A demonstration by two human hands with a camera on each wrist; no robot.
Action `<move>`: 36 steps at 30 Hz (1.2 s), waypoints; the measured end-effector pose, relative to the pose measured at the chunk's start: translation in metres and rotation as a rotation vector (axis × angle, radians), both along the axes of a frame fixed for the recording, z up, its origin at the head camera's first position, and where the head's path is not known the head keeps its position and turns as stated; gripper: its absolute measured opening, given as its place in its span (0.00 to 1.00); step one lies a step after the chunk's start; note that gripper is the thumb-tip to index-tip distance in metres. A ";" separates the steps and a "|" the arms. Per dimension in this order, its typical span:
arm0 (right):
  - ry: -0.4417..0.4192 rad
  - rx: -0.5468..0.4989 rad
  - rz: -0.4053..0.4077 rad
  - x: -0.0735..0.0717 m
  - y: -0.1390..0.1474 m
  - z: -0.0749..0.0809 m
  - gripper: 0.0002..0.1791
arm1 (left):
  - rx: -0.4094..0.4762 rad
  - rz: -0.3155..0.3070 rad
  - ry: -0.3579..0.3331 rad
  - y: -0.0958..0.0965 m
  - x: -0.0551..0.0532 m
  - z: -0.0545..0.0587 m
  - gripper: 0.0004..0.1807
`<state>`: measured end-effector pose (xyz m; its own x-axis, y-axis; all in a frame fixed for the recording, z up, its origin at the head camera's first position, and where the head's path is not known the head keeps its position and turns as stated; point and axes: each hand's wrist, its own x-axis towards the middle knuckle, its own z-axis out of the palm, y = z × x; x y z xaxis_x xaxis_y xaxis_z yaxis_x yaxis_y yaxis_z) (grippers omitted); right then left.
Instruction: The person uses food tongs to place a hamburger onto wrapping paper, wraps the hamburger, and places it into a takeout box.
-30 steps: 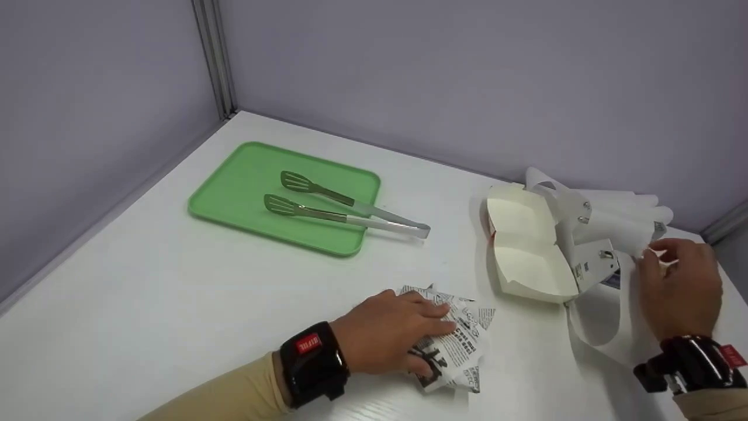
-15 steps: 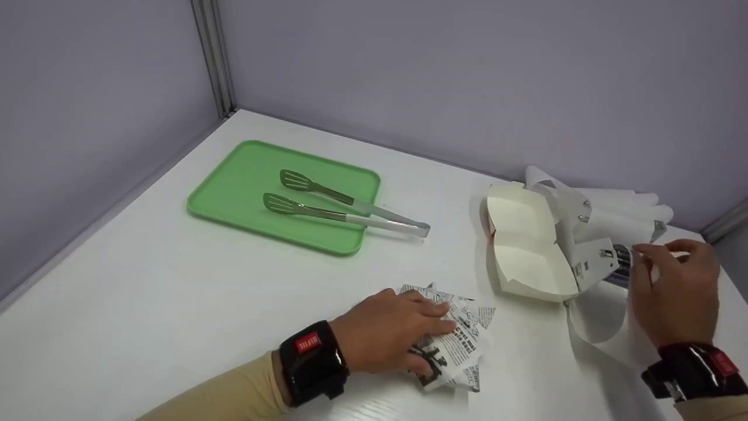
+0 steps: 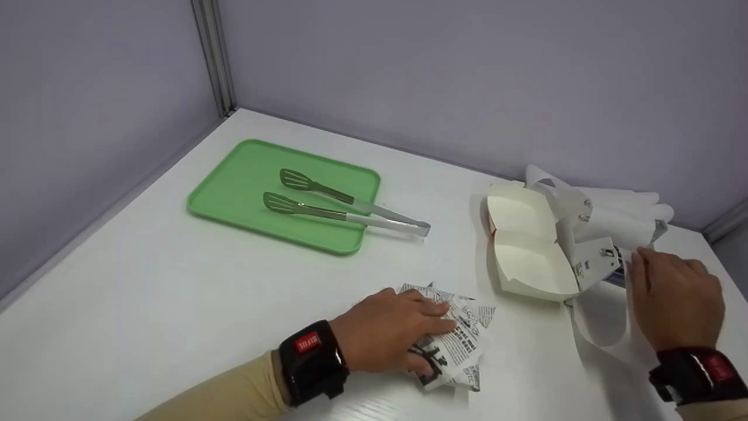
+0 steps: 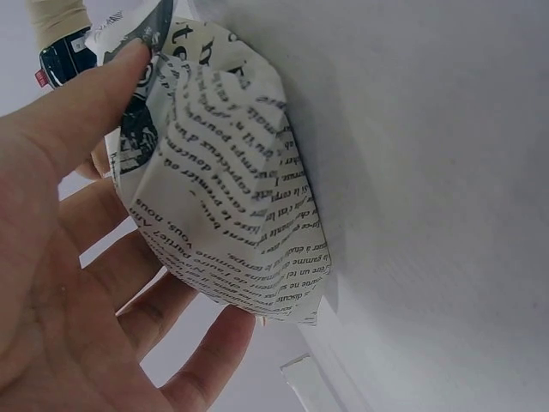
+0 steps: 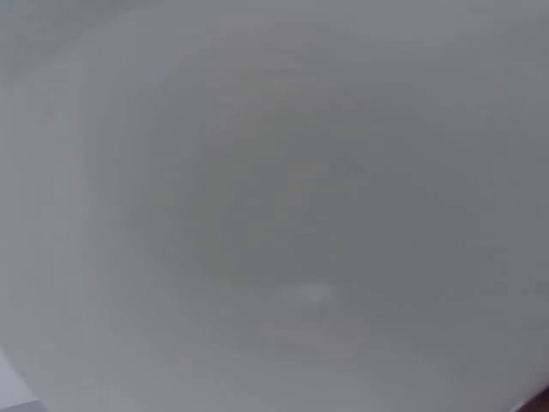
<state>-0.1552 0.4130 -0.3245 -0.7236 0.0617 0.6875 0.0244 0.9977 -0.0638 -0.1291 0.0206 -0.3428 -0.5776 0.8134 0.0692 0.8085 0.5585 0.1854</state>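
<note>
My left hand [image 3: 391, 333] lies over a packet wrapped in newsprint paper [image 3: 459, 345] on the table's near side. In the left wrist view the thumb presses one side of the packet [image 4: 223, 189] and the fingers bend round the other. At the right, my right hand [image 3: 678, 298] has thumb and fingertips together at the top edge of a looped white strip [image 3: 613, 348], beside a small white dispenser-like holder [image 3: 593, 266] with a metal fitting. A blurred pale surface [image 5: 292, 206] fills the right wrist view, and the fingertips are hidden there.
An opened cream paper food box [image 3: 532, 251] stands left of the holder. Several white rolls [image 3: 625, 204] lie behind it by the wall. Farther left, metal tongs [image 3: 380, 222] with slotted dark ends rest across a green tray [image 3: 234, 193] on the white table [image 3: 175, 304].
My right hand first shifts left along the strip, then turns so its back shows more. The left hand and the wrapped packet stay in place.
</note>
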 end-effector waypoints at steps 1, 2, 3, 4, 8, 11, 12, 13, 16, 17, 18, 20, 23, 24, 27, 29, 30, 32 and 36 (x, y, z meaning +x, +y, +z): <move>0.011 -0.005 0.006 -0.001 0.001 0.001 0.16 | -0.001 0.001 0.002 0.000 0.000 0.000 0.38; 0.022 -0.007 0.011 -0.001 0.002 0.002 0.15 | -0.001 0.002 0.002 0.000 0.000 0.000 0.38; 0.024 -0.009 0.005 -0.002 0.003 0.003 0.15 | -0.001 0.003 0.001 0.000 0.001 0.000 0.38; 0.019 -0.016 -0.003 -0.003 0.004 0.004 0.15 | -0.002 0.004 0.000 0.000 0.001 0.000 0.38; 0.002 -0.025 -0.024 -0.007 0.006 0.007 0.15 | -0.004 0.008 -0.004 0.000 0.001 0.000 0.38; 0.009 -0.021 -0.028 -0.009 0.007 0.007 0.14 | -0.006 0.009 -0.009 0.000 0.000 0.000 0.38; 0.015 -0.019 -0.031 -0.010 0.007 0.007 0.13 | -0.004 0.009 -0.012 0.000 0.000 0.000 0.38; 0.021 -0.017 -0.035 -0.011 0.007 0.007 0.13 | -0.004 0.009 -0.013 0.000 0.000 0.000 0.38; 0.021 -0.035 -0.049 -0.012 0.009 0.008 0.14 | 0.002 0.010 -0.018 0.000 0.000 0.000 0.38; 0.019 -0.044 -0.056 -0.012 0.009 0.008 0.15 | 0.003 0.011 -0.021 0.000 -0.001 0.000 0.38; 0.017 -0.049 -0.064 -0.012 0.010 0.008 0.16 | 0.003 0.011 -0.021 0.000 0.000 0.000 0.38; 0.014 -0.060 -0.071 -0.011 0.010 0.007 0.17 | 0.001 0.013 -0.023 0.000 -0.001 0.000 0.38; 0.009 -0.066 -0.085 -0.010 0.011 0.008 0.20 | 0.003 0.012 -0.025 -0.001 0.000 0.000 0.38; 0.004 -0.070 -0.089 -0.009 0.011 0.008 0.20 | 0.004 0.011 -0.023 -0.001 0.000 0.000 0.38; -0.001 -0.084 -0.093 -0.009 0.011 0.007 0.22 | 0.006 0.011 -0.022 -0.002 0.001 0.000 0.38; -0.005 -0.097 -0.105 -0.009 0.011 0.007 0.23 | 0.005 0.010 -0.017 -0.002 0.001 -0.001 0.38; -0.011 -0.101 -0.117 -0.009 0.011 0.008 0.24 | 0.005 0.011 -0.016 -0.002 0.001 -0.001 0.38; -0.024 -0.101 -0.145 -0.009 0.010 0.009 0.26 | 0.003 0.012 -0.015 -0.002 0.001 -0.001 0.38; -0.073 -0.116 -0.202 -0.009 0.010 0.012 0.30 | 0.006 0.017 -0.023 -0.002 0.001 -0.002 0.38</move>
